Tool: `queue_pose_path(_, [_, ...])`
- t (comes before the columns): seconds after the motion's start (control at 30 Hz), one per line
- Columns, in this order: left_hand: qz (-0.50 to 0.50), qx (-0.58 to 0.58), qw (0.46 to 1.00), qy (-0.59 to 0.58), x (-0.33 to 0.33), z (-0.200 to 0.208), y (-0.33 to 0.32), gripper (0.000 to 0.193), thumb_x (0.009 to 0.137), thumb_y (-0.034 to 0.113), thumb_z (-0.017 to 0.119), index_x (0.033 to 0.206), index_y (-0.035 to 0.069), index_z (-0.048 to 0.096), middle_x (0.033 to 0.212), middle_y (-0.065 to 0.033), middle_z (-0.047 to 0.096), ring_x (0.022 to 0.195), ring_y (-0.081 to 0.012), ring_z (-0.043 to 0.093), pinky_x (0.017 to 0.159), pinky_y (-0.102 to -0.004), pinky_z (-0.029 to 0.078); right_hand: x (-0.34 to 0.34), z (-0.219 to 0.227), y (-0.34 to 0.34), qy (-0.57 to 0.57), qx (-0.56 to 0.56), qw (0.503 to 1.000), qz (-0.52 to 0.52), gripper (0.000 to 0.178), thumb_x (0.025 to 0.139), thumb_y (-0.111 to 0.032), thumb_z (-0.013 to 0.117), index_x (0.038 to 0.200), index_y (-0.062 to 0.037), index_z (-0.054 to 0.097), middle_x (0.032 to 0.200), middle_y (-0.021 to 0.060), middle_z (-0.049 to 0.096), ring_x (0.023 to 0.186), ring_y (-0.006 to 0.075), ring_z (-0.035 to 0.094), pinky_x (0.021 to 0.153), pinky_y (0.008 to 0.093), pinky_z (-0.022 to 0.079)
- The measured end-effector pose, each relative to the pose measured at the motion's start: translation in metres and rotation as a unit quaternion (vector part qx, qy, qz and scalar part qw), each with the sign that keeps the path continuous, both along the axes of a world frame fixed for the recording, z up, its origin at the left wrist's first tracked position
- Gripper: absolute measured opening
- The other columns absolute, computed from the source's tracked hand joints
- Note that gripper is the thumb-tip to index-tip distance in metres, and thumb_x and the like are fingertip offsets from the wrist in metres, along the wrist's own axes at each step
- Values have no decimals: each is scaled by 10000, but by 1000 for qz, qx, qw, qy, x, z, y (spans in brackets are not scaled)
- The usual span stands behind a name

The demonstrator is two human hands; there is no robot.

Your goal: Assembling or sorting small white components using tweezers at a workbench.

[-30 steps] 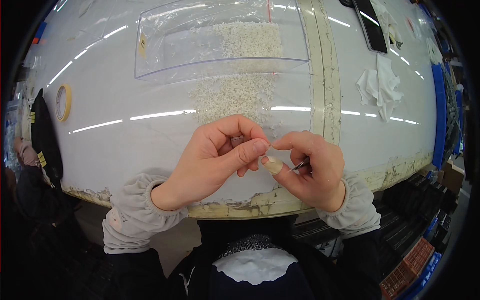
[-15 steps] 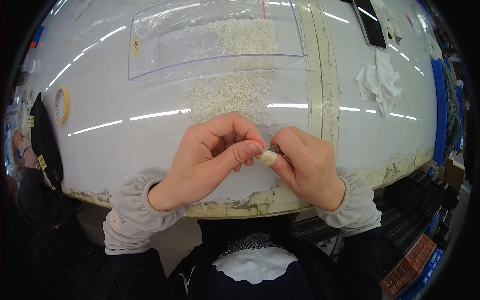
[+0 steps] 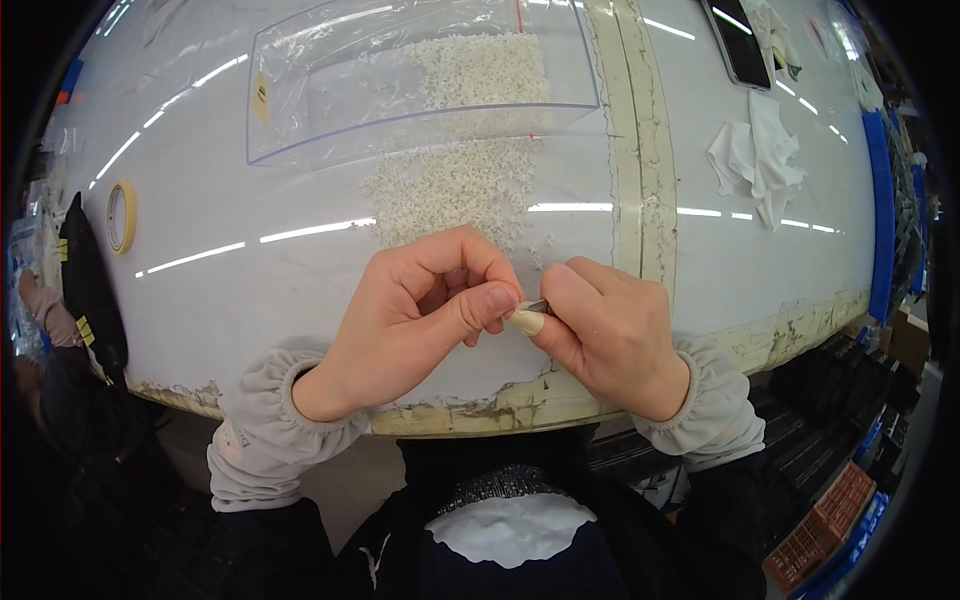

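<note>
Thumb and forefinger of my left hand are pinched together on a tiny whitish piece, mostly hidden by the fingertips. Against them, my right hand grips a small metal blade, its handle end covered by the curled fingers. Cream tape wraps the right thumb tip, which touches the left fingertips. Just beyond the hands lies a loose pile of small white plastic pieces. More of them are inside a clear plastic box behind the pile.
A tape roll stands at the left, beside a black item. To the right are white cloths and a phone. A cracked tape strip crosses the table. Part of another person shows far left.
Both hands stay close together and shift very slightly; the blade has moved a little at the left fingertips. The whole view has shifted slightly.
</note>
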State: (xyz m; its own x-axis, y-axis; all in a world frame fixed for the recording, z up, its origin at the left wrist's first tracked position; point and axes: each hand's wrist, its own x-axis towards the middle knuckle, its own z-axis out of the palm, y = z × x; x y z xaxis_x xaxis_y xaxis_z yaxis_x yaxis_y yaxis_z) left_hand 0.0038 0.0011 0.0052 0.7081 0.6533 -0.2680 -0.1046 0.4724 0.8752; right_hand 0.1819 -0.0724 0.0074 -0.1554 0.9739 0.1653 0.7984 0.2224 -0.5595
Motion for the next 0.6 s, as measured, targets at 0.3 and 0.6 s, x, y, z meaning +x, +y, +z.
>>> queue_pose_path(0.3, [1, 3, 1000, 3, -1, 0, 0, 27, 878, 22, 588, 872, 37, 611, 741, -5, 575, 642, -53, 477, 591, -158, 382, -1, -2, 1, -5, 18, 1000, -10, 212, 827, -222, 654, 739, -88, 516, 628, 8, 408, 492, 162, 358, 449, 274, 317])
queue_pose_path(0.6, [6, -5, 1000, -1, 0, -2, -1, 28, 874, 17, 594, 870, 38, 612, 745, -5, 575, 628, -52, 467, 584, -158, 377, -2, -2, -1, -25, 11, 1000, -7, 222, 829, -237, 653, 741, -88, 514, 634, 10, 404, 495, 161, 360, 450, 276, 321])
